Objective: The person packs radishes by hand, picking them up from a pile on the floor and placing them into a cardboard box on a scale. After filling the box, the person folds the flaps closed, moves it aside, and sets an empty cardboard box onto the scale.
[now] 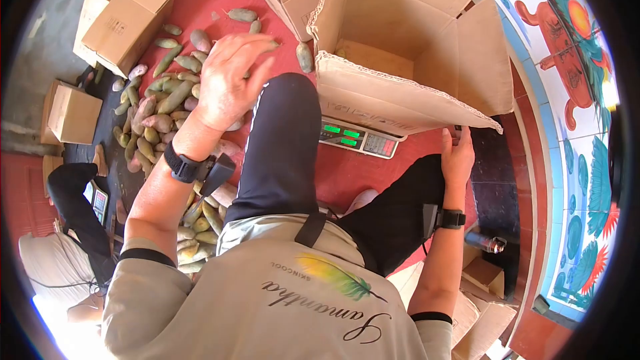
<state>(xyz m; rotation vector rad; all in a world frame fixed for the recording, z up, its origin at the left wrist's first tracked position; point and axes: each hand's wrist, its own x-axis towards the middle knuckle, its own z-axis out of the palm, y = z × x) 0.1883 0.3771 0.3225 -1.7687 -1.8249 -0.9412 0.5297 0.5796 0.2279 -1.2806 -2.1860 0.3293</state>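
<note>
My left hand (233, 79) is raised over the left side of the red floor, its fingers apart and a little curled, with nothing visible in it. Below and beside it lies a heap of oblong green and pinkish produce (158, 122), perhaps sweet potatoes. Before my knees, a large open cardboard box (400, 90) stands over a digital scale (360, 138) with lit green displays. My right hand (457, 160) is at the box's lower right flap corner, beside my knee. A small dark thing, too small to make out, shows between its thumb and finger.
Closed cartons (127, 23) stand at the far left, with a smaller box (73, 115) nearer. Another person's dark-clad leg (73, 190) and a second scale (99, 201) are at left. A painted tile wall (577, 93) bounds the right, near a bottle (485, 243).
</note>
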